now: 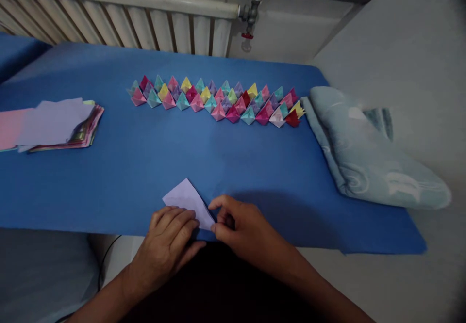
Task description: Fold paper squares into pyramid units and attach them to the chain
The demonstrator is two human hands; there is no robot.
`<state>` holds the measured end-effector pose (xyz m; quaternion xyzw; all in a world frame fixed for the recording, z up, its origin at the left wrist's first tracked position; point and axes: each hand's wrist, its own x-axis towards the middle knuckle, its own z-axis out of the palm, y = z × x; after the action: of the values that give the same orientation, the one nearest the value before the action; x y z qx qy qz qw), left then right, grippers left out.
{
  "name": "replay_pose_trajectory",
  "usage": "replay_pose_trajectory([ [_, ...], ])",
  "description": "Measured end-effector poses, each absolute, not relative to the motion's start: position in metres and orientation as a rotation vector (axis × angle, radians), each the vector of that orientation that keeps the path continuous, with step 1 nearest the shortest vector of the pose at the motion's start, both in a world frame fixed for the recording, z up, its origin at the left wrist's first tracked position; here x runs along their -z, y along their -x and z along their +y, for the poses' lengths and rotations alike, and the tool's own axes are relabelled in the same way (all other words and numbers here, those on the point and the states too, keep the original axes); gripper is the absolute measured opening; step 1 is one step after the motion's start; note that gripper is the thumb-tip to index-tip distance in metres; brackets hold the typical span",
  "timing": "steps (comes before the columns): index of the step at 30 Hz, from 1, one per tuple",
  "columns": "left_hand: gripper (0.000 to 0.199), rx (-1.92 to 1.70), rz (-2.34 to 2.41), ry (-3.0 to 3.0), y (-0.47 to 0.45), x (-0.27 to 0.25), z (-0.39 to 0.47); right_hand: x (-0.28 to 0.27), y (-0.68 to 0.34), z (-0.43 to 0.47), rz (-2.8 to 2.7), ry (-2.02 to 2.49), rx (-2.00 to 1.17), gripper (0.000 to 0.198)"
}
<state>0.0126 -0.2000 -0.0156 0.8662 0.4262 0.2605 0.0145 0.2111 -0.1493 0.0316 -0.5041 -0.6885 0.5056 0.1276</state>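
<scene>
A folded lilac sheet of paper (186, 198) lies near the front edge of the blue surface, one corner pointing away from me. My left hand (171, 238) rests over its lower left part, fingers flat and close together, thumb to the right. At the paper's right corner is my right hand (242, 223), its thumb tip against that corner and its other fingers curled. The right index fingertip sits by the slanted right edge, apart from the thumb. Both palms are hidden, and the left fingers cover the paper's lower edge.
Several folded paper pieces (197, 102) in many colours stand in rows toward the back. Loose coloured sheets (58, 121) are stacked at the left on the blue surface (145, 153). A folded pale blanket (371, 153) lies at the right, against the wall. Behind runs a radiator (160, 29).
</scene>
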Motion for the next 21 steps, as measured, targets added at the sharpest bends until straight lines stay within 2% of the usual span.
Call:
replay_pose_trajectory([
  [3,0.016,-0.895,1.363,-2.671,-0.016,0.017,-0.199,-0.033,-0.208,-0.149,-1.688,1.422,-1.760,0.023],
  [6,0.015,-0.946,1.395,-2.636,-0.015,0.013,-0.198,-0.036,-0.210,-0.148,-1.521,1.340,-1.884,0.017],
  [8,0.016,-0.954,1.404,-2.561,-0.010,0.003,-0.199,-0.041,-0.215,-0.148,-1.524,1.252,-1.783,0.011],
  [10,0.011,-0.967,1.430,-2.401,-0.004,-0.015,-0.200,-0.050,-0.220,-0.148,-1.615,1.134,-1.511,0.013],
  [13,0.006,-0.937,1.474,-1.973,0.000,-0.044,-0.201,-0.065,-0.222,-0.147,-1.856,0.930,-1.181,0.039],
  [15,0.006,-0.883,1.432,-1.751,-0.002,-0.056,-0.198,-0.073,-0.218,-0.145,-1.967,0.885,-1.219,0.045],
  [17,0.009,-0.838,1.413,-1.552,-0.005,-0.055,-0.193,-0.073,-0.210,-0.140,-1.958,0.940,-1.332,0.041],
  [21,0.015,-0.792,1.484,-1.407,-0.005,-0.032,-0.185,-0.050,-0.194,-0.125,-1.915,1.174,-1.412,0.041],
])
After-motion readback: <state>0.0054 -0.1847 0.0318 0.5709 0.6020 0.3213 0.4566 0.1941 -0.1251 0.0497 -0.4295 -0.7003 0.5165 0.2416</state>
